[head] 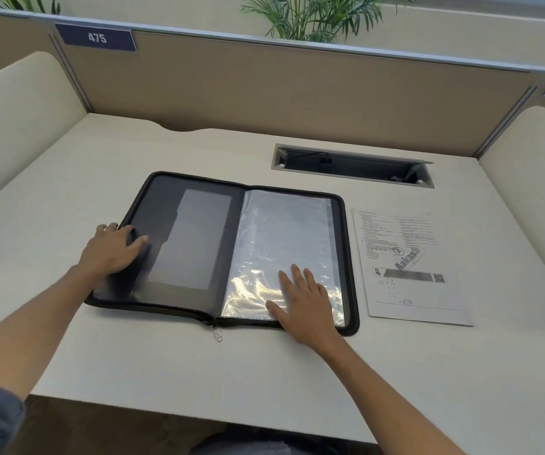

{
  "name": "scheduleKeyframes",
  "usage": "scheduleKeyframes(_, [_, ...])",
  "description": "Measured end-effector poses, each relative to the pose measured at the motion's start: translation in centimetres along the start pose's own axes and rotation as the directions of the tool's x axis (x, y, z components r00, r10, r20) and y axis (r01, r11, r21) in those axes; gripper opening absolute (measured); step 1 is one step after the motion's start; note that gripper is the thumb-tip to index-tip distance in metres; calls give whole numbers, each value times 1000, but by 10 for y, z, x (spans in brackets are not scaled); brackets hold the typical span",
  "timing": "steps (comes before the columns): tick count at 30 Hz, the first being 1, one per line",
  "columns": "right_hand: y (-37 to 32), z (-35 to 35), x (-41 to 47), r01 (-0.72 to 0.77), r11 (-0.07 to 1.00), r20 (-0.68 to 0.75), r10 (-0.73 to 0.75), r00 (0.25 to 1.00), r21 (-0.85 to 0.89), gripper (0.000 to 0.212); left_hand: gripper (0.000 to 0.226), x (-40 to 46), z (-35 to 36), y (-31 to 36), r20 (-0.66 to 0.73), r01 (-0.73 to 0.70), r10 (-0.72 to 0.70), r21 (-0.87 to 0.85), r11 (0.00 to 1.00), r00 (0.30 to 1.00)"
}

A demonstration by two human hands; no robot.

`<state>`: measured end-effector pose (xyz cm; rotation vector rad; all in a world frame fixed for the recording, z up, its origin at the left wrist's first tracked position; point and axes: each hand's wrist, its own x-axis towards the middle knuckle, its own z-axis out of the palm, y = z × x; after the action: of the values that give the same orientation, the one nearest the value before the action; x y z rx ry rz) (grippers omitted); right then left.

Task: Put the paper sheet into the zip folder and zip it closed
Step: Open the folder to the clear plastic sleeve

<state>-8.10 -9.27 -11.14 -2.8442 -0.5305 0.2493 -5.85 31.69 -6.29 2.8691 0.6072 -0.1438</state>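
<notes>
Zip folder [195,244] lies open and flat on the white desk [198,372], with its dark cover side on the left and the clear plastic sleeves [284,231] on the right. Its zipper pull [218,334] hangs out at the near edge, by the spine. The left hand [111,249] rests flat on the left half near the outer edge, fingers spread, grasping nothing. The right hand [304,300] lies flat on the near part of the plastic sleeves, palm down, also not gripping anything. The paper sheet [409,267] is on the desk just beside the right edge of the folder, outside it, printed side up. Behind the folder, a cable slot [353,165] in the desk stands open.
</notes>
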Motion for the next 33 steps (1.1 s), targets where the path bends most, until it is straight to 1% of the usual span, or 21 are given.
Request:
scheduleKeyframes(6, [0, 0, 2, -2, 1000, -4, 2, 1000, 0, 73, 60, -1, 15, 10, -30, 31, -28, 77, 997, 999])
scheduleKeyframes(8, [1, -1, 3, 2, 1000, -2, -2, 1000, 22, 74, 62, -3, 18, 16, -72, 39, -31, 119, 992, 997])
scheduleKeyframes(11, [4, -6, 3, -2, 995, -9, 3, 1000, 99, 75, 54, -13, 26, 33, -203, -45, 88, 204, 978, 975])
scheduleKeyframes(12, [6, -9, 3, -5, 990, -17, 8, 1000, 141, 74, 51, -18, 29, 41, -228, -78, 128, 217, 973, 965])
scheduleKeyframes(14, [11, -16, 2, -1, 976, -37, 9, 999, 216, 70, 49, -29, 36, 59, -236, -130, 187, 236, 963, 954])
scheduleKeyframes(16, [19, -23, -1, 19, 969, -60, -4, 998, 246, 65, 45, -38, 42, 78, -242, -183, 245, 250, 951, 939])
scheduleKeyframes(18, [29, -30, -4, 37, 965, -87, -14, 996, 259, 60, 42, -47, 47, 97, -268, -228, 288, 233, 945, 919])
scheduleKeyframes(20, [41, -37, -7, 36, 959, -112, -4, 994, 282, 55, 46, -56, 49, 119, -290, -261, 308, 191, 946, 906])
scheduleKeyframes(23, [62, -49, -9, -15, 940, -153, 71, 986, 342, 47, 52, -70, 55, 153, -312, -328, 348, 117, 938, 884])
scheduleKeyframes(27, [95, -59, -10, -79, 921, -192, 162, 968, 381, 39, 47, -82, 67, 193, -344, -400, 378, 8, 916, 860])
scheduleKeyframes(31, [129, -68, -7, -134, 922, -213, 223, 951, 364, 39, 37, -92, 77, 233, -380, -488, 434, -55, 871, 817])
scheduleKeyframes(33, [147, -74, -5, -192, 905, -218, 289, 932, 379, 41, 37, -99, 84, 254, -360, -525, 463, -93, 846, 810])
